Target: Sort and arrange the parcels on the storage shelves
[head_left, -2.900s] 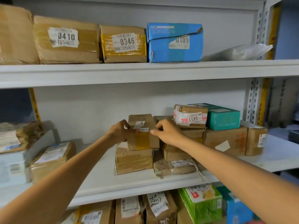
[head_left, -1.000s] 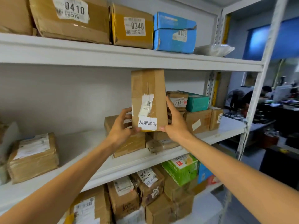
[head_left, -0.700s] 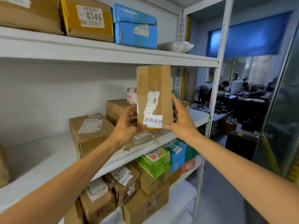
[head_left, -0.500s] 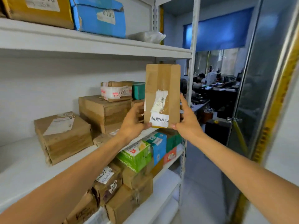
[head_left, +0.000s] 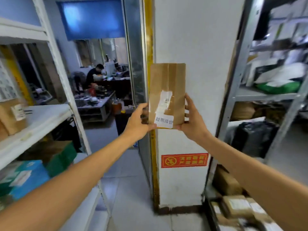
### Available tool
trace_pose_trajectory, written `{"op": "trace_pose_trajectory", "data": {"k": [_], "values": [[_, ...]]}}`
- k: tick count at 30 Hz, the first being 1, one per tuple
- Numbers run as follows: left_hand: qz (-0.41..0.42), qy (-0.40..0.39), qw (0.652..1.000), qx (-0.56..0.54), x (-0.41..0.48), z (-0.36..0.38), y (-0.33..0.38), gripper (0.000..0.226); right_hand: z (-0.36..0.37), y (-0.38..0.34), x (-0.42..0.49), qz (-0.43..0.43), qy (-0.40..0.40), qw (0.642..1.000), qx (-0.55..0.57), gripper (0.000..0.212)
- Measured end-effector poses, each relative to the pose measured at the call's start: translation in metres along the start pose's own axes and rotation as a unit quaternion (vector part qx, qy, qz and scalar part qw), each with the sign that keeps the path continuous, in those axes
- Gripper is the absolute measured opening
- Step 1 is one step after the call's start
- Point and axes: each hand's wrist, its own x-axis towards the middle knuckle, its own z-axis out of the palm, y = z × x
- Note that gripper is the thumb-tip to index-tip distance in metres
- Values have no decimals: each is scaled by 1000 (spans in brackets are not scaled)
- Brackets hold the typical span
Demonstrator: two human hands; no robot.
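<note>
Midway, by judgement: cardboard parcel (head_left: pixel 167 90) upright, on no shelf, held in front of the white pillar (head_left: pixel 200 47). Left hand (head_left: pixel 138 124) and right hand (head_left: pixel 193 124) grip its lower sides. Placement not yet done; the shelf rack (head_left: pixel 266 95) right of the pillar looks the likely destination.

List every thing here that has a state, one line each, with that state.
parcel: upright, taped shut, held in the air.
left grip: curled round the parcel's lower left edge.
right grip: curled round its lower right edge.
blind: drawn partway down.
sign: stuck flat on the pillar.
</note>
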Motion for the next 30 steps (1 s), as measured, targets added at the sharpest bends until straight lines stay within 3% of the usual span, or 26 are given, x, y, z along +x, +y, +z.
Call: {"op": "trace_pose_trajectory", "data": {"k": [4, 12, 30], "values": [[25, -100, 994, -28, 52, 105, -1, 79, -88, 49, 1, 40, 79, 989, -115, 123], [88, -261, 960, -45, 113, 286, 21, 61, -236, 114, -33, 118, 241, 945, -187, 111], [93, -509, 853, -68, 235, 577, -26, 54, -379, 263, -11, 297, 425, 828, -213, 125]]}}
